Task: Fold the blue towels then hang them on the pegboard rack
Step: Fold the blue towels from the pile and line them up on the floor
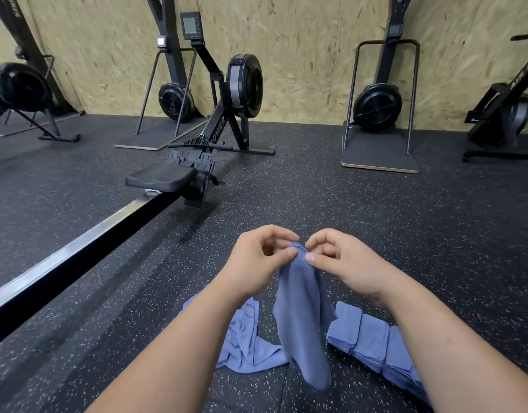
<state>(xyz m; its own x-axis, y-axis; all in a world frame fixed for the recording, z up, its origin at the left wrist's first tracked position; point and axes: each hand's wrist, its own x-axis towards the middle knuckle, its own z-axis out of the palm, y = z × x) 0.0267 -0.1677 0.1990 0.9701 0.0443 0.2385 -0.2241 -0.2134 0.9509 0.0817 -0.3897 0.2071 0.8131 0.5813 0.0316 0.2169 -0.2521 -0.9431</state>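
- Left hand [262, 257], in the lower middle of the frame, pinches the top edge of a blue towel [301, 311] between its thumb and curled fingers.
- Right hand [337, 260] pinches the same edge just beside it. The two thumbs are close together, with the bunched hem between them.
- From the pinch the towel hangs in a narrow, loosely gathered drape between the two forearms. Its lower end is blurred near the bottom of the frame, so whether it touches the floor [376, 219] cannot be told.
- A second towel [245, 344] lies crumpled and unfolded on the floor, left of the hanging one and partly hidden by the left forearm.
- Folded towels [364, 335] lie in a row on the floor at lower right, packed side by side, with the right forearm hiding their near end.
- The floor is dark rubber with pale specks.
- A rower [224, 120] stands in the upper left half. Its seat [161, 177] sits on a long rail [78, 248] that runs down to the left edge.
- A chipboard wall [301, 55] fills the top of the frame.
- An upright machine [176, 99] stands against the wall behind the rower, and a second machine [377, 105] stands on a board at upper right.
- More dark equipment shows at the far left and far right edges.
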